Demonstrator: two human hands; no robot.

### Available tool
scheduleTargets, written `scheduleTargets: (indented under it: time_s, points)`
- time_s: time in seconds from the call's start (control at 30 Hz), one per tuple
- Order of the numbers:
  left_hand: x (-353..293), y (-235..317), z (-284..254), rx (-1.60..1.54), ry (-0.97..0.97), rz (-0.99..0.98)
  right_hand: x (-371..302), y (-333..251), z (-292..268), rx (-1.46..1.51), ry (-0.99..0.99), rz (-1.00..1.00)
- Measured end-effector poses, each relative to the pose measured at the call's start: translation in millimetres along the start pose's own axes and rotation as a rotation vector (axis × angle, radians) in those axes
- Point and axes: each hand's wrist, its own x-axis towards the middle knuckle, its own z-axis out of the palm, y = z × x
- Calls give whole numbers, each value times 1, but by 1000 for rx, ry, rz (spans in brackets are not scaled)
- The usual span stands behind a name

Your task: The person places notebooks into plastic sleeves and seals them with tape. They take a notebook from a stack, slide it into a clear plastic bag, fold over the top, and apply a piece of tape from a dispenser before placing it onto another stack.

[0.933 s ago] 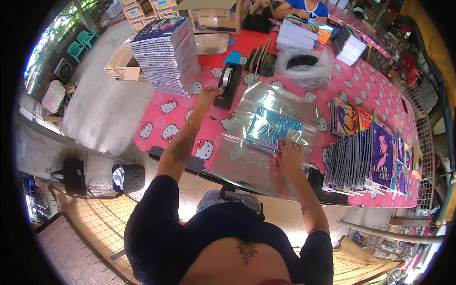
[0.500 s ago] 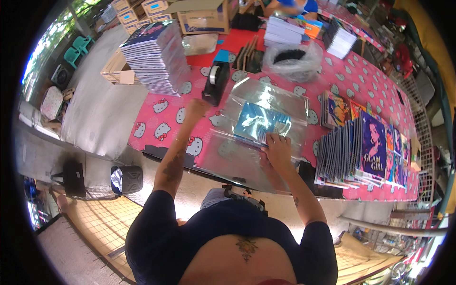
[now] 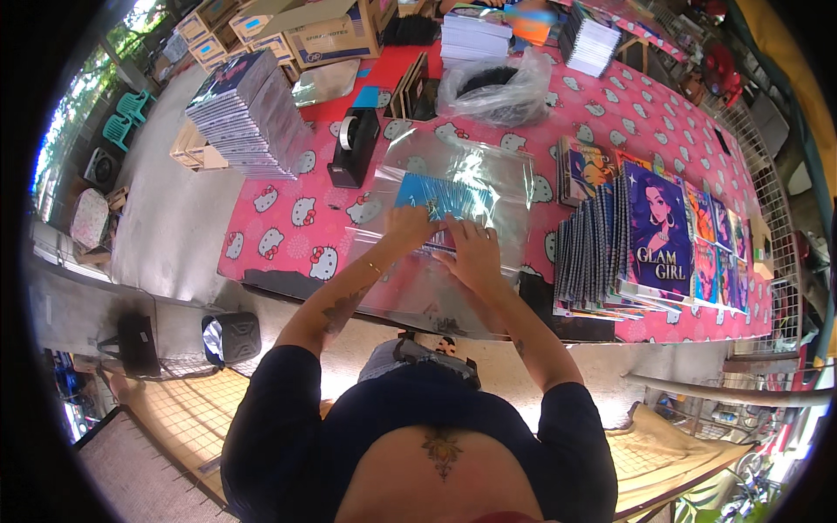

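Observation:
A blue item (image 3: 445, 193) with a shiny cover, perhaps a small stack of notebooks, lies on clear plastic sheeting (image 3: 514, 174) in front of me. My left hand (image 3: 410, 225) is at its near left edge, fingers curled together; whatever they pinch is hidden. Close beside it, my right hand (image 3: 473, 248) rests along the near edge, fingers stretched out and thumb apart, touching the plastic. The plastic spreads toward me to the table's near edge. A black tape dispenser (image 3: 353, 157) with a roll of tape stands beyond my left hand.
On the pink patterned table (image 3: 283, 218) stands a tall stack of wrapped notebooks (image 3: 248, 118) at left. Colourful notebooks (image 3: 658, 227) pile up at right. Farther back are a clear plastic bag (image 3: 497, 91), white book stacks (image 3: 475, 39) and cardboard boxes (image 3: 327, 39).
My left hand has moved from beside the tape dispenser to the blue item's near edge. My right hand has shifted left along that edge. The whole view has shifted slightly.

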Motion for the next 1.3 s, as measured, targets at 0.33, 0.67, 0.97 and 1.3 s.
scheduleTargets:
  time_s: [0.33,0.67,0.97,1.3]
  points:
    - [-65,24,13,-122,378,554,91,93,36,153,-242,162]
    - [-8,-78,-37,-1228,157,-67,125,114,-60,1050,-688,580]
    - [69,-219,-52,-1162,17,-549,119,-10,-144,290,5,-324]
    - [32,-233,-11,-449,460,-341,140,-76,-126,115,-95,-249]
